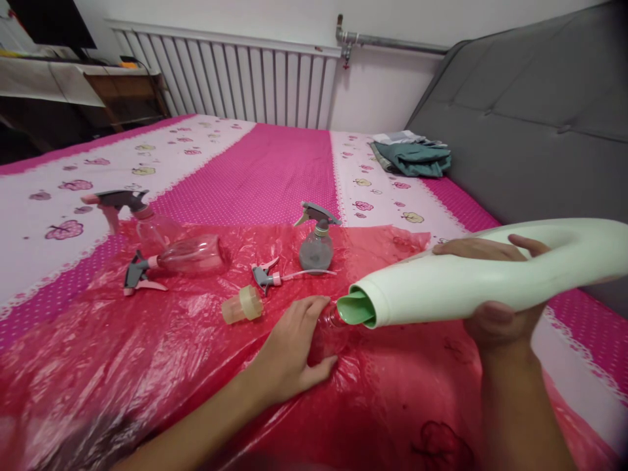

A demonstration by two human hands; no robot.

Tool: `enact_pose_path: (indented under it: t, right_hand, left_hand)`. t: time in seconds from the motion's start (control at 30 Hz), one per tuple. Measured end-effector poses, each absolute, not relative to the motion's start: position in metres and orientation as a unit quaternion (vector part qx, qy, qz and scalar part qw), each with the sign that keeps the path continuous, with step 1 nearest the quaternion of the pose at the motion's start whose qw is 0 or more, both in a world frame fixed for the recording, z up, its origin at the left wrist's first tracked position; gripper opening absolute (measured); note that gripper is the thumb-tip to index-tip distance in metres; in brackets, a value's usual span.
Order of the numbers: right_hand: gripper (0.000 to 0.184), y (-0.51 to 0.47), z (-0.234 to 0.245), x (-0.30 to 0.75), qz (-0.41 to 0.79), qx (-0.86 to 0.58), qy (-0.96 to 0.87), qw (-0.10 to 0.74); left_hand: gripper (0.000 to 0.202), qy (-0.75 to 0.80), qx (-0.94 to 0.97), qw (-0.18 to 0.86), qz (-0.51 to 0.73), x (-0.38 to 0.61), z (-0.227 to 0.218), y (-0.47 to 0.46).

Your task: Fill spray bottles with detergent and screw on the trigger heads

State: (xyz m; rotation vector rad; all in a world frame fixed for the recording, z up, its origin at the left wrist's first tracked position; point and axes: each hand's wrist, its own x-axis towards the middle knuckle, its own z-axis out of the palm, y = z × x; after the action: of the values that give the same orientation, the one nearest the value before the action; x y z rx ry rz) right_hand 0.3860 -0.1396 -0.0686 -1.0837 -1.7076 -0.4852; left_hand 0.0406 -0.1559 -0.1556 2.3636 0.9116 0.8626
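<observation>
My left hand (292,350) is wrapped round a transparent spray bottle (330,318) without its head, steadying it on the red plastic sheet (186,366). In my right hand (510,330) is a large pale green detergent jug (432,294), tipped nearly level with its green spout at the bottle's mouth. Whether liquid is flowing cannot be made out. A grey and pink trigger head (267,278) with its dip tube lies beyond my left hand. Beside it rests a yellowish translucent cap (243,305). The lower part of the bottle blends into the red sheet.
A grey spray bottle (316,252) stands behind the trigger head. At left, a pink spray bottle (193,254) lies on its side, near another pink one (153,229). Folded clothes (412,156) lie on the bed by the grey headboard (530,104). A radiator (245,75) lines the wall.
</observation>
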Motion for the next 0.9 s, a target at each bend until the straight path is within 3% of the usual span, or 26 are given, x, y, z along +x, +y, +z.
enact_pose_path:
  t: [0.9]
  right_hand:
    - [0.086, -0.1391, -0.0682, 0.3850, -0.194, -0.447, -0.705, 0.515]
  left_hand:
    - [0.090, 0.332, 0.863, 0.224, 0.306, 0.0424, -0.1525, -0.1563]
